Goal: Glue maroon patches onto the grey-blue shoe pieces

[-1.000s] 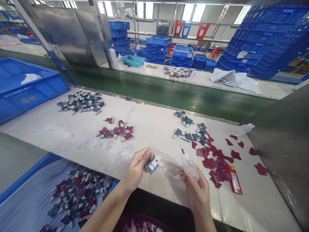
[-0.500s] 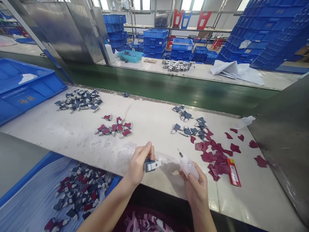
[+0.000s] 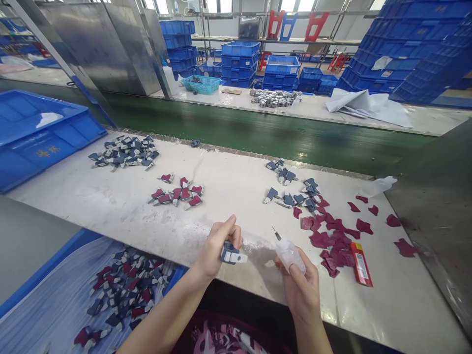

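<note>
My left hand [image 3: 220,244] is closed around a small dark-blue and light-grey plastic part [image 3: 233,255], whose grey end with a hole points right. In my right hand [image 3: 304,280] is a translucent squeeze bottle [image 3: 290,254] with a thin metal needle tip, tilted up and to the left. The two hands are apart over the table's front edge. To the right lie loose maroon pieces [image 3: 337,241] beside a red and yellow box [image 3: 362,264]. Several blue-grey parts [image 3: 291,194] lie beyond the bottle. Left of my left hand sit similar parts with maroon faces [image 3: 177,192].
A heap of blue-grey parts [image 3: 127,151] lies near a blue crate [image 3: 47,142] at left. A lined bin [image 3: 40,305] of finished-looking parts stands below the table edge. Another translucent bottle [image 3: 381,186] lies by the metal panel [image 3: 435,211]. A green belt [image 3: 236,129] runs behind.
The camera view has shifted slightly. Both hands keep their holds on the plastic part and the bottle, with little other visible movement.
</note>
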A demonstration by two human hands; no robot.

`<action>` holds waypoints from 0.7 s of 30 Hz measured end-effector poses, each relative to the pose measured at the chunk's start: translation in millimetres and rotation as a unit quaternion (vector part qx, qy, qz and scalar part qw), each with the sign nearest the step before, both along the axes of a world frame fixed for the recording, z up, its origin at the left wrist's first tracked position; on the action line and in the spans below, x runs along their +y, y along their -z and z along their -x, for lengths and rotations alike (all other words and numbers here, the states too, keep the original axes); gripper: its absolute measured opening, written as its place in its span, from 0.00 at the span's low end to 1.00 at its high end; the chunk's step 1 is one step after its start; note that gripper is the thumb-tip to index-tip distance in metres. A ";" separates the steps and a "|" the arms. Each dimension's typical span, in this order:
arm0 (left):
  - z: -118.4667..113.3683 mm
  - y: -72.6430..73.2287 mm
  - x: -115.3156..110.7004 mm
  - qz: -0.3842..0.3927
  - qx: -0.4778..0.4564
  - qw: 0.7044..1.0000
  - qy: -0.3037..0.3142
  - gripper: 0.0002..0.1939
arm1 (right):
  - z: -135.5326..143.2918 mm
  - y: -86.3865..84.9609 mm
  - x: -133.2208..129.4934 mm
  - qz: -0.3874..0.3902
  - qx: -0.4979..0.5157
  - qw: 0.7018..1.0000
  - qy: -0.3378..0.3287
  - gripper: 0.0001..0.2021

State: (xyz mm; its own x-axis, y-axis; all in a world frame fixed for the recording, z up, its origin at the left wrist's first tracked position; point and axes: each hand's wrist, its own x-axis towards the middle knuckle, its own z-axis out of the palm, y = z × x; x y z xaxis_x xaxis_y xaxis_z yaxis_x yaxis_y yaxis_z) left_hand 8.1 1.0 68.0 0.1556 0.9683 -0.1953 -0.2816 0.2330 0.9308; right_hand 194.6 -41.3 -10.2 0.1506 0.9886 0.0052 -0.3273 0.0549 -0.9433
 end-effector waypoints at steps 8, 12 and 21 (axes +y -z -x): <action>6.6 7.1 -10.8 -0.257 0.101 0.960 -0.039 0.37 | -0.5 -0.2 0.6 -0.005 0.001 1.000 -0.001 0.16; 7.9 4.2 -7.9 -0.420 0.138 0.895 -0.050 0.39 | -1.1 -0.1 0.7 -0.006 0.003 1.000 -0.003 0.15; 21.4 -14.3 1.2 -0.654 0.336 0.674 -0.071 0.28 | 0.0 -0.4 0.3 -0.017 0.033 0.999 -0.019 0.14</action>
State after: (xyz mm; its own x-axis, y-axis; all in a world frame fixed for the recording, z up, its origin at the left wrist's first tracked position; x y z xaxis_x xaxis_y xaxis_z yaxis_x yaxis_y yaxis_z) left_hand -13.4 2.2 82.2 0.3455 0.3759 0.8598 0.3738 -0.8956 0.2413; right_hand 194.6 -40.9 -9.8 0.1151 0.9929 0.0310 -0.3917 0.0741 -0.9171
